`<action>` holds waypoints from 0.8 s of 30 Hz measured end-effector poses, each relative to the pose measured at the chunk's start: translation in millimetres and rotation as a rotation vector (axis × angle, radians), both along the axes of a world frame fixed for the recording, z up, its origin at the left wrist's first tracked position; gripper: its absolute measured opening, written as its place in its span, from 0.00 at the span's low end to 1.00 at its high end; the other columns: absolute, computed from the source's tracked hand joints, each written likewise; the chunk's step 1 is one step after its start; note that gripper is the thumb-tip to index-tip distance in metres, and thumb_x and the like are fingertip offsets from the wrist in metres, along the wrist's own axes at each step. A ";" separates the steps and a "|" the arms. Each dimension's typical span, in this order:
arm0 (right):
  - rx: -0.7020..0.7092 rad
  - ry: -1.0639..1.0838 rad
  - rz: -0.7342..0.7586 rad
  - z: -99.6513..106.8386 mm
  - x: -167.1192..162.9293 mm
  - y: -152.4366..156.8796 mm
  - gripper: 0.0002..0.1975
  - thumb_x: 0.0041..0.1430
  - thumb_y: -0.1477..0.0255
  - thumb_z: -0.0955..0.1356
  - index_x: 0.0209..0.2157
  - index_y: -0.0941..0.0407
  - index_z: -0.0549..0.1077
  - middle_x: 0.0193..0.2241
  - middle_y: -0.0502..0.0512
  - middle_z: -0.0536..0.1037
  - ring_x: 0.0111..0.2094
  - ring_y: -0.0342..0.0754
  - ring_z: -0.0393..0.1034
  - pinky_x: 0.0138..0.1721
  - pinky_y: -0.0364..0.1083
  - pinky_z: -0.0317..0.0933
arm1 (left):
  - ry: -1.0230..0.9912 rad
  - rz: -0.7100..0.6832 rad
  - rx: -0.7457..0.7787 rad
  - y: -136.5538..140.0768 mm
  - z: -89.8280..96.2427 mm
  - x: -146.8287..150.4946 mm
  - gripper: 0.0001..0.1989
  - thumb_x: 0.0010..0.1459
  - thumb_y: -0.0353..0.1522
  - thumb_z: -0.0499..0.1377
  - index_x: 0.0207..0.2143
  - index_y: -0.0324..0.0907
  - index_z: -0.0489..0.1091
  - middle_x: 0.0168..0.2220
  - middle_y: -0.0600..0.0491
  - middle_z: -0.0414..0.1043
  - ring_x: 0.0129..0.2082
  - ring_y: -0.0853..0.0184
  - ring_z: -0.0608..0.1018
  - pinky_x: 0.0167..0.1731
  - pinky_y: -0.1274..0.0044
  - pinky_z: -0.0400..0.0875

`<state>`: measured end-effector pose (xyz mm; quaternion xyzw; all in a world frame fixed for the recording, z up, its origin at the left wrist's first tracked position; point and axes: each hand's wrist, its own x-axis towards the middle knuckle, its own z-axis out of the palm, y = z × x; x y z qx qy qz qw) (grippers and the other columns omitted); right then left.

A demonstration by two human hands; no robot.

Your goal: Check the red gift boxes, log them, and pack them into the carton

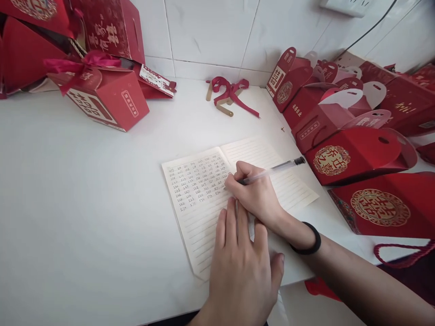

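Note:
An open lined notebook (200,231) lies on the white table, its left page carrying rows of handwritten numbers in the upper half. My right hand (260,190) is closed around a clear pen with a black cap end (282,166), its tip side down at the right end of the written rows. The exact tip is hidden by my fingers. Flat on the lower part of the notebook rests my left hand (243,271), fingers stretched out and nothing held. Its fingertips lie just below my right hand. A black band (311,237) circles my right wrist.
Red gift boxes with gold print (380,206) crowd the right side of the table (84,217). More red boxes, one with a ribbon bow (117,97), stand at the back left. A loose red ribbon (231,93) lies near the tiled wall (210,31).

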<state>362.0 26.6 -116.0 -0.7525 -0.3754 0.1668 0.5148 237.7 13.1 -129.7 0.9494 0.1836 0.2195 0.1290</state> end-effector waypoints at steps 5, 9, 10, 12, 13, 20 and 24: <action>-0.022 -0.015 0.001 -0.1 0.7 -0.4 0.15 0.45 0.79 0.63 0.18 0.56 0.48 0.16 0.43 0.51 0.19 0.38 0.44 0.17 0.39 0.41 | 0.000 -0.001 -0.023 -0.3 0.9 0.4 0.15 0.54 0.39 0.55 0.38 0.36 0.66 0.53 0.35 0.66 0.58 0.48 0.65 0.52 0.58 0.65; -0.017 -0.009 -0.018 0.1 0.6 0.0 0.15 0.47 0.77 0.63 0.18 0.56 0.49 0.15 0.43 0.51 0.19 0.38 0.44 0.17 0.39 0.42 | 0.005 -0.002 -0.030 -0.5 1.5 0.5 0.15 0.54 0.39 0.55 0.39 0.36 0.66 0.54 0.35 0.66 0.58 0.47 0.64 0.52 0.58 0.65; -0.019 -0.014 -0.025 0.3 0.5 0.1 0.14 0.47 0.78 0.63 0.18 0.56 0.50 0.15 0.43 0.51 0.19 0.38 0.44 0.17 0.39 0.42 | 0.005 -0.002 -0.032 -0.6 1.3 0.4 0.16 0.54 0.39 0.55 0.39 0.35 0.66 0.54 0.35 0.65 0.58 0.47 0.63 0.52 0.58 0.65; -0.022 -0.027 -0.031 0.8 0.3 0.2 0.14 0.46 0.78 0.63 0.18 0.56 0.50 0.15 0.43 0.51 0.19 0.38 0.44 0.17 0.39 0.42 | 0.007 0.000 -0.032 -0.7 0.8 0.0 0.16 0.54 0.39 0.55 0.39 0.35 0.66 0.54 0.35 0.65 0.58 0.47 0.63 0.52 0.58 0.65; -0.024 -0.028 -0.028 1.1 0.3 0.2 0.13 0.45 0.78 0.63 0.18 0.56 0.50 0.15 0.43 0.51 0.19 0.38 0.44 0.17 0.39 0.42 | 0.007 0.002 -0.031 -0.8 0.5 -0.1 0.16 0.54 0.39 0.55 0.39 0.36 0.66 0.54 0.35 0.65 0.58 0.47 0.63 0.52 0.58 0.65; 0.041 0.002 -0.083 -0.2 2.0 -1.3 0.14 0.46 0.77 0.62 0.18 0.55 0.49 0.15 0.43 0.50 0.19 0.38 0.43 0.17 0.40 0.42 | -0.008 0.006 -0.020 -0.8 -0.1 0.3 0.15 0.54 0.39 0.55 0.37 0.36 0.65 0.55 0.33 0.64 0.59 0.48 0.63 0.51 0.58 0.66; -0.004 -0.011 -0.057 -0.1 1.6 -0.9 0.14 0.46 0.77 0.63 0.17 0.55 0.50 0.15 0.43 0.50 0.18 0.38 0.43 0.16 0.40 0.41 | -0.007 -0.002 -0.028 -1.0 -0.4 0.4 0.15 0.54 0.39 0.55 0.38 0.36 0.65 0.55 0.33 0.64 0.59 0.47 0.63 0.52 0.57 0.65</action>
